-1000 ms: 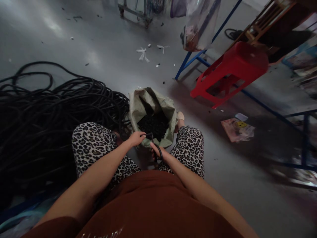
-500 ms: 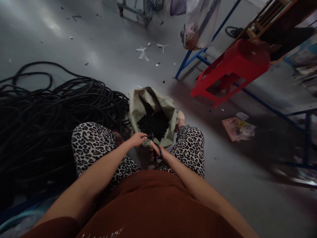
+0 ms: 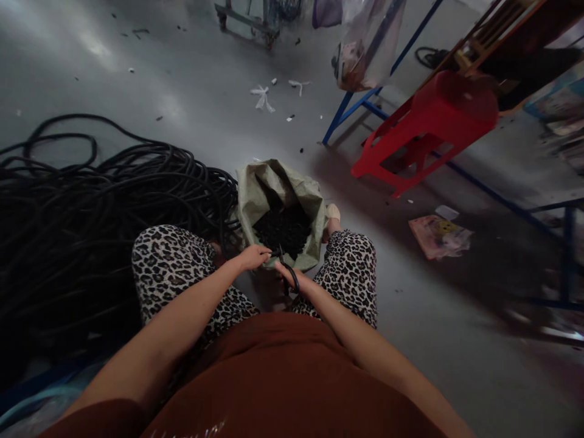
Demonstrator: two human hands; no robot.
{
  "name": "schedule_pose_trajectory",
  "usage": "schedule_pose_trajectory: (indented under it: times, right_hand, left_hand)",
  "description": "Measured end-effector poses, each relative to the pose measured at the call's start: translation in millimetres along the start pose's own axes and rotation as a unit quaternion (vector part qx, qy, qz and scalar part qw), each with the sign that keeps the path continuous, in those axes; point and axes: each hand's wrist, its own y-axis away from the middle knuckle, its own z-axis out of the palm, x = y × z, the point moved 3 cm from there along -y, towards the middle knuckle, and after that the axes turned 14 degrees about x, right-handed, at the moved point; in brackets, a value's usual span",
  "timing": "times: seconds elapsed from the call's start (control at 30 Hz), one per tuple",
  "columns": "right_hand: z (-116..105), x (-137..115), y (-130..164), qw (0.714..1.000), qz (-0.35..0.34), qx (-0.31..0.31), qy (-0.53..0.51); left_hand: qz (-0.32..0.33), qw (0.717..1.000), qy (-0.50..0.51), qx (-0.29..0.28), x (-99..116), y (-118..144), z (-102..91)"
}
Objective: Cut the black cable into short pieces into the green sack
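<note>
Your left hand pinches a short black hose end just above the open sack at frame centre, so any pieces would land among the black bits inside. Your right hand grips scissors at the hose. The big hose pile fills the left of the frame, within reach.
</note>
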Motion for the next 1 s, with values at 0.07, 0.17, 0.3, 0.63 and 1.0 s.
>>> schedule_pose_trajectory:
  times: [0.07, 0.17, 0.3, 0.63, 1.0]
  right_hand:
    - [2, 2, -2, 1.000, 0.016, 0.000, -0.012]
    - [4, 5, -5, 0.999, 0.036, 0.008, -0.024]
    - [4, 5, -6, 1.000, 0.018, 0.023, -0.012]
    - [-4, -5, 1, 0.997, 0.018, 0.074, 0.035]
    - [-5, -1, -2, 0.993, 0.023, 0.078, 0.083]
  left_hand:
    - [-0.006, 1.000, 0.004, 0.002, -1, 0, 0.5]
    - [-0.013, 1.000, 0.019, 0.000, -2, -1, 2.1]
    - [-0.002, 1.000, 0.030, 0.003, -1, -1, 3.1]
    - [0.035, 0.999, -0.024, 0.029, 9, 2, -7.9]
    - [0.018, 0.997, -0.065, 0.020, 5, 1, -7.0]
